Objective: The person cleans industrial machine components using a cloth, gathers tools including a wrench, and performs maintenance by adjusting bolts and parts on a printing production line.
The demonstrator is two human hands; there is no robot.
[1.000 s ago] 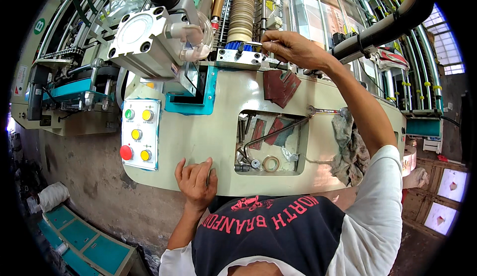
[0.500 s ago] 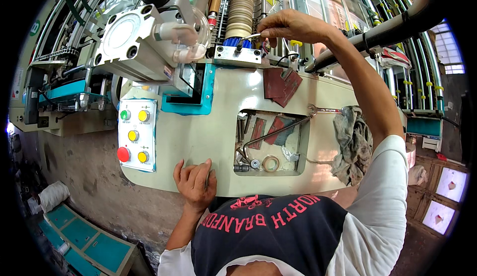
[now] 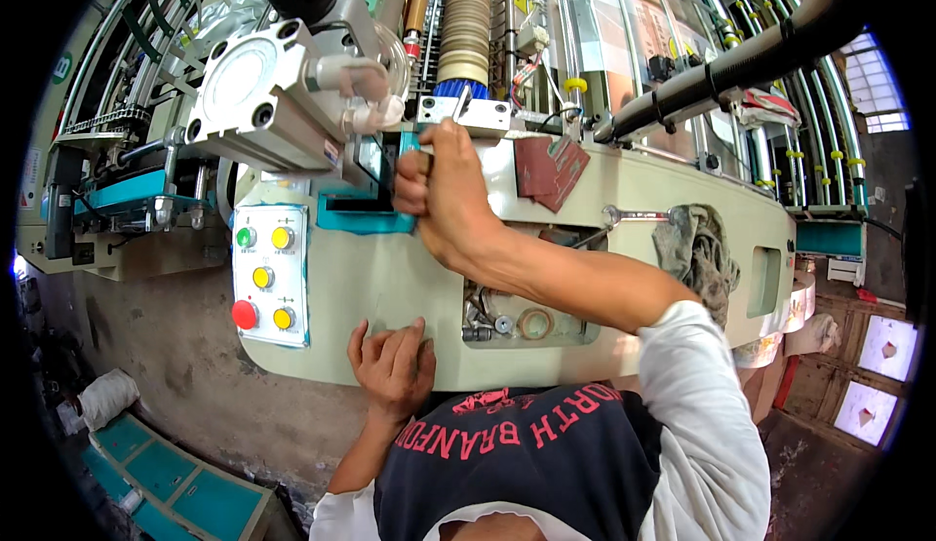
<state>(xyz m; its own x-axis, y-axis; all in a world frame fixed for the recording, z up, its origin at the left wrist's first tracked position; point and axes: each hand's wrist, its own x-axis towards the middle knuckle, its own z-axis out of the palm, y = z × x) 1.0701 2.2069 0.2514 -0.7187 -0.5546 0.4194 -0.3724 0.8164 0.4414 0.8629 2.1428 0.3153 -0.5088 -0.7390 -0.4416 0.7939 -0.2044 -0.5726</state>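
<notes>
1. Nearest the person, on the cream machine panel, the left hand lies flat, fingers spread, holding nothing.
2. Left of that hand sits a button box with red, yellow and green buttons.
3. Farther up the panel, the right hand is curled tight around a small metal bracket, just below the ribbed roller.
4. Right of it, a wrench and grey rag lie on the panel.

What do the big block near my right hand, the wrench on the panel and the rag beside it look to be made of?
The block looks like bare cast or machined metal, probably aluminium: dull silver faces, dark bolts at the corners. The wrench seems to be polished steel, thin and bright with an open end. The rag is soft woven cloth, grey and stained, lying in crumpled folds.
</notes>
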